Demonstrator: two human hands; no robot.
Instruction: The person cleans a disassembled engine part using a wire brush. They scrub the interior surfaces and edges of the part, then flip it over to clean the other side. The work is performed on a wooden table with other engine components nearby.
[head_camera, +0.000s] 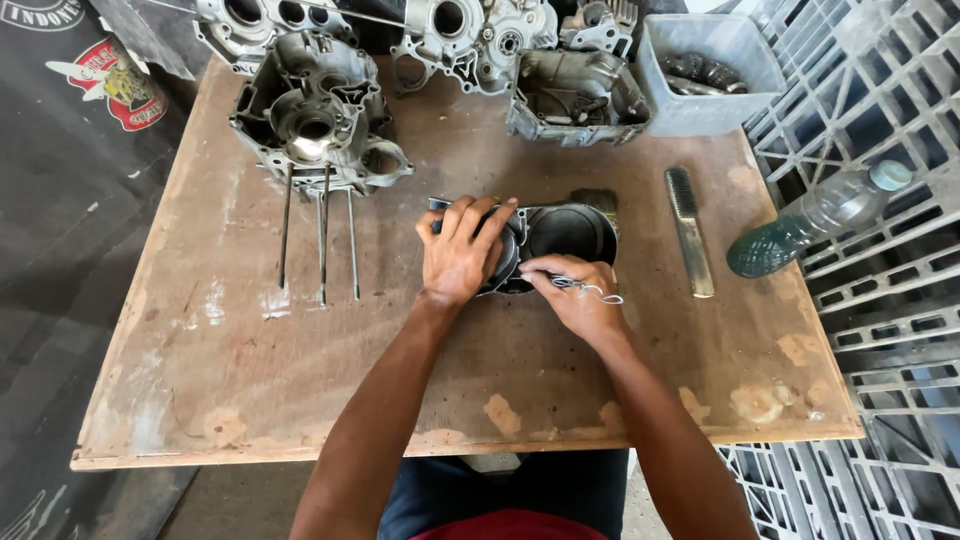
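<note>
Head view, only one here. Wooden tabletop (300, 400), worn and patchy. Far left on it: a grey engine case (315, 115) w/ three long studs (322, 240) lying out toward the near edge. Along the back edge: more case halves (470, 40) and a cover (575, 95). Back right: a grey tub (710, 75) w/ dark metal parts inside. Right of centre: a flat brass-coloured brush (690, 232), lying lengthwise. Past the right edge, a plastic bottle (815, 220) w/ dark green liquid lies tilted on grey crates (880, 120). Dark mat (60, 200) on the left side. Nothing sits between the person and the work; the near half of the tabletop carries only the forearms.

The dark cylinder block (560, 235) lies mid-tabletop, bore facing up, just right of the studs and left of the brush, apart from both. Both hands are on it.

Left hand (462, 255): lies over the block's left part, fingers spread and curled down on top, pressing or gripping it; covers that end, so what's under the palm can't be seen.

Right hand (578, 295): at the block's near edge, fingers pinched shut on a small wire piece (590, 289), thin and light-coloured, w/ a loop sticking out to the right. Whether the wire touches the block can't be told.
</note>
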